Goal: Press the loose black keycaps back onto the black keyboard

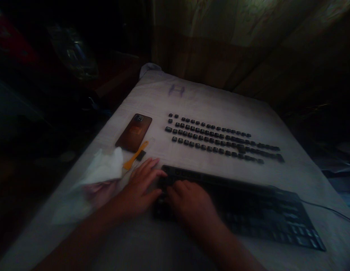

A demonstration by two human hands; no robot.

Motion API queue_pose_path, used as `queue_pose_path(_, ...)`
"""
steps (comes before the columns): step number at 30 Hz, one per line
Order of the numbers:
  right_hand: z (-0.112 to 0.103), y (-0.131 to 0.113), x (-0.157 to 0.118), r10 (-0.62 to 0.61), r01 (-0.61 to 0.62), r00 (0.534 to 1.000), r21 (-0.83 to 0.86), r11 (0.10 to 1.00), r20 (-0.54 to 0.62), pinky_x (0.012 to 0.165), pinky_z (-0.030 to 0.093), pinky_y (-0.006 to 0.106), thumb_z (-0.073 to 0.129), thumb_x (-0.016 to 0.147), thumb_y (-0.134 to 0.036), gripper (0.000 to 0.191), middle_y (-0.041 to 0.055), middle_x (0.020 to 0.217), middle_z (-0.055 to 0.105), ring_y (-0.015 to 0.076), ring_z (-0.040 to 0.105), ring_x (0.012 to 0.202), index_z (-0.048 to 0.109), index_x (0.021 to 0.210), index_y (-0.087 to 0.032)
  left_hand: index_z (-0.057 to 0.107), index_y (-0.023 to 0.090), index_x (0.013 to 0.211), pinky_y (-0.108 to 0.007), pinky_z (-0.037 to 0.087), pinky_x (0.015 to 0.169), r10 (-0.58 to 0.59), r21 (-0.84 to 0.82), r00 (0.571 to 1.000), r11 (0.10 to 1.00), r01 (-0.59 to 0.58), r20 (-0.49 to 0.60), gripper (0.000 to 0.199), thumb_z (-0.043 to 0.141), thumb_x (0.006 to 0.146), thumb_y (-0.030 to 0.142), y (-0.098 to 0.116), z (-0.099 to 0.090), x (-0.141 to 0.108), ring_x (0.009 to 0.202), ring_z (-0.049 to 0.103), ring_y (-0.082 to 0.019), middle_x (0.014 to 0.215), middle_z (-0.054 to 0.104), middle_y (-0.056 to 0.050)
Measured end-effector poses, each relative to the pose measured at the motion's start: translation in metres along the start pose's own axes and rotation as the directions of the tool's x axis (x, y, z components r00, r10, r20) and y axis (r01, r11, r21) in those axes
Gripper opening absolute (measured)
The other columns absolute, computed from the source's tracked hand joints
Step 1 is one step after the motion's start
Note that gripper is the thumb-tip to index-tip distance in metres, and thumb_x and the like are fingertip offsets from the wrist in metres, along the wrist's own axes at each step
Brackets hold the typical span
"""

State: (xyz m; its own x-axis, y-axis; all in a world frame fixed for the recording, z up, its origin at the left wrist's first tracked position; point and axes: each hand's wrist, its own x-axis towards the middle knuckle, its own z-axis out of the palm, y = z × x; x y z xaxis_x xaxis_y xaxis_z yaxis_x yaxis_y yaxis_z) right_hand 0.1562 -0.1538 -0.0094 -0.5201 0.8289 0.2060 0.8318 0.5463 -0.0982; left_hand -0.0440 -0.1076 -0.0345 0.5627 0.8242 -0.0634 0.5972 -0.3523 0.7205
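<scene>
A black keyboard (pixel 256 199) lies across the bed in front of me, many of its keycaps off at the left and middle. My left hand (pixel 142 188) is at its left end, fingers apart, the tips touching the frame's edge. Beside it, my right hand (pixel 190 199) is curled over the left part of the keyboard with fingers bent together. Whatever those fingertips hold, if anything, is hidden. Beyond the keyboard, loose black keycaps (pixel 202 131) sit in several long rows on the pale sheet. The picture is dim and blurred.
To the left are a brown phone (pixel 134 132), a yellow brush (pixel 137 156) and a crumpled white cloth (pixel 105 167) over something pink. A cable (pixel 327 209) runs off right from the keyboard. A curtain (pixel 214 45) hangs behind the sheeted bed (pixel 220 101).
</scene>
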Motion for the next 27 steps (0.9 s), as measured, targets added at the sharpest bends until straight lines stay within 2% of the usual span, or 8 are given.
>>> queue_pose_path(8, 0.001, 0.003, -0.006, 0.102, -0.101, 0.995, 0.101, 0.99, -0.002, 0.06, 0.046, 0.029, 0.068, 0.089, -0.02, 0.004, 0.0043, 0.08, 0.07, 0.0187, 0.064, 0.068, 0.071, 0.09, -0.019, 0.058, 0.03, 0.127, -0.057, 0.023, 0.118, -0.001, 0.015, 1.0, 1.0, 0.001, 0.007, 0.036, 0.059, 0.091, 0.029, -0.005, 0.002, 0.001, 0.15, 0.02, -0.031, 0.162, 0.031, -0.005)
queue_pose_path(12, 0.003, 0.005, -0.016, 0.141, -0.114, 0.979, 0.182, 0.977, -0.147, 0.063, 0.049, 0.027, 0.055, 0.095, -0.016, 0.019, 0.0058, 0.086, 0.073, 0.0168, 0.065, 0.07, 0.072, 0.102, -0.02, 0.058, 0.03, 0.127, -0.057, 0.023, 0.118, -0.009, 0.017, 1.0, 1.0, 0.009, 0.006, 0.035, 0.058, 0.092, 0.028, -0.003, 0.001, 0.0, 0.15, 0.022, -0.032, 0.161, 0.031, -0.005)
queue_pose_path(16, 0.008, 0.001, -0.024, 0.097, -0.067, 0.959, 0.117, 0.991, -0.268, 0.061, 0.046, 0.028, 0.042, 0.101, -0.013, 0.03, 0.0066, 0.087, 0.074, 0.0166, 0.064, 0.069, 0.072, 0.104, -0.019, 0.059, 0.03, 0.126, -0.057, 0.025, 0.118, -0.015, 0.009, 1.0, 1.0, 0.015, 0.009, 0.033, 0.057, 0.092, 0.029, -0.001, 0.001, 0.0, 0.15, 0.022, -0.032, 0.161, 0.032, -0.005)
queue_pose_path(22, 0.011, -0.008, -0.031, 0.07, -0.065, 0.959, 0.029, 0.997, -0.274, 0.065, 0.044, 0.032, 0.03, 0.105, -0.015, 0.039, 0.0083, 0.096, 0.073, 0.0192, 0.063, 0.076, 0.068, 0.113, -0.017, 0.059, 0.029, 0.126, -0.058, 0.025, 0.118, -0.021, 0.009, 1.0, 1.0, 0.021, 0.01, 0.034, 0.056, 0.092, 0.027, 0.002, 0.0, 0.001, 0.15, 0.021, -0.032, 0.161, 0.032, -0.005)
queue_pose_path(27, 0.011, -0.009, -0.031, 0.074, -0.064, 0.967, 0.05, 0.997, -0.244, 0.068, 0.044, 0.033, 0.033, 0.105, -0.015, 0.036, 0.0088, 0.097, 0.072, 0.021, 0.062, 0.081, 0.068, 0.111, -0.015, 0.058, 0.029, 0.125, -0.059, 0.023, 0.118, -0.016, 0.0, 1.0, 1.0, 0.016, 0.012, 0.033, 0.055, 0.092, 0.028, 0.003, 0.001, 0.0, 0.151, 0.019, -0.032, 0.161, 0.031, -0.007)
